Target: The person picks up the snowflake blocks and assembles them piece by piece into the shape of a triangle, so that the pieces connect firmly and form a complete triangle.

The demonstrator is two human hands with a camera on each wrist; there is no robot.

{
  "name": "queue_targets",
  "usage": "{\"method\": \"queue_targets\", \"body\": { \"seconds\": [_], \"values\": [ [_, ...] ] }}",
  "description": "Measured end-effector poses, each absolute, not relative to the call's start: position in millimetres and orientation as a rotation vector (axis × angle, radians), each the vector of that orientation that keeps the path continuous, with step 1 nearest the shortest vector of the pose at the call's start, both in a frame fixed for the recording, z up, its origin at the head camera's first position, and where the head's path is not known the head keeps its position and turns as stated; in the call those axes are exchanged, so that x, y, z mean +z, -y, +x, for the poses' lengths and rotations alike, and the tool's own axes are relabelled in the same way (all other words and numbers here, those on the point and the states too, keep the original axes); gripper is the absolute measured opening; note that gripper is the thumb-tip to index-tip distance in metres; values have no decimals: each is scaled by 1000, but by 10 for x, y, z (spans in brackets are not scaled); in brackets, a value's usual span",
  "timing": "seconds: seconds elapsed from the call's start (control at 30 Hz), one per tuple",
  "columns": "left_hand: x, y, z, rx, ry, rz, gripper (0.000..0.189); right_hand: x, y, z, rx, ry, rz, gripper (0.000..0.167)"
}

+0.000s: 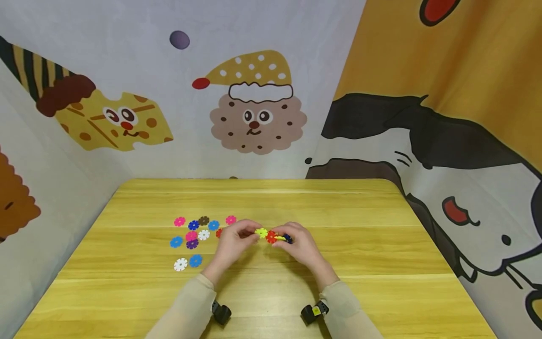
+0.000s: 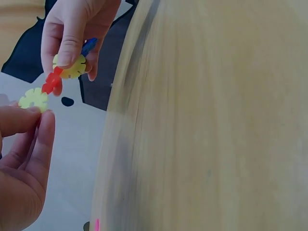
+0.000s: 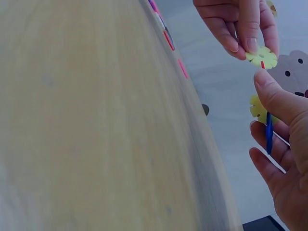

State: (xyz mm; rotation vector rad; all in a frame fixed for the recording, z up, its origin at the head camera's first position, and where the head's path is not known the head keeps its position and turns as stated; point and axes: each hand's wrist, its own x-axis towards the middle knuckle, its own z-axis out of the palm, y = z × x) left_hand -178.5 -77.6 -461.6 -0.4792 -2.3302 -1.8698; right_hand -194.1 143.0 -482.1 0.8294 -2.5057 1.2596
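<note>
Between the two hands, above the table, runs a short chain of notched plastic discs. Its left end is a yellow disc point(image 1: 261, 233), pinched between thumb and fingertips of my left hand point(image 1: 234, 242). A red disc point(image 1: 271, 237) joins it, set at an angle to its neighbours. A second yellow disc point(image 2: 72, 67) follows, held by the thumb and fingers of my right hand point(image 1: 301, 244). A dark blue disc point(image 3: 269, 134) sits at the chain's right end, partly covered by the right fingers in the head view.
Loose notched discs lie left of the hands: a purple disc point(image 1: 192, 244), a white disc point(image 1: 180, 264), a blue disc point(image 1: 195, 261), a brown disc point(image 1: 204, 220) and several others. One red disc point(image 1: 219, 233) is partly hidden by the left hand. The wooden table point(image 1: 381, 292) meets a cartoon-printed curtain behind.
</note>
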Motion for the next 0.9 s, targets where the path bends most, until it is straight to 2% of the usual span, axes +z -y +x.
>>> {"method": "queue_targets", "body": {
  "seconds": [0.27,0.4,0.63,0.9],
  "values": [
    [-4598,680,-1780,-1901,2335,-404,20,-4811,-1435,-1926,1346,2544,792,32],
    [-4408,643,-1686,-1915,2354,-409,18,-4815,-1448,-1928,1385,2548,799,31],
    [-4630,624,-1785,-1966,2304,-398,21,-4792,-1445,-1908,1474,2527,800,29],
    [-4643,631,-1786,-2072,2272,-398,21,-4844,-1471,-1948,1493,2524,791,30]
  ]
}}
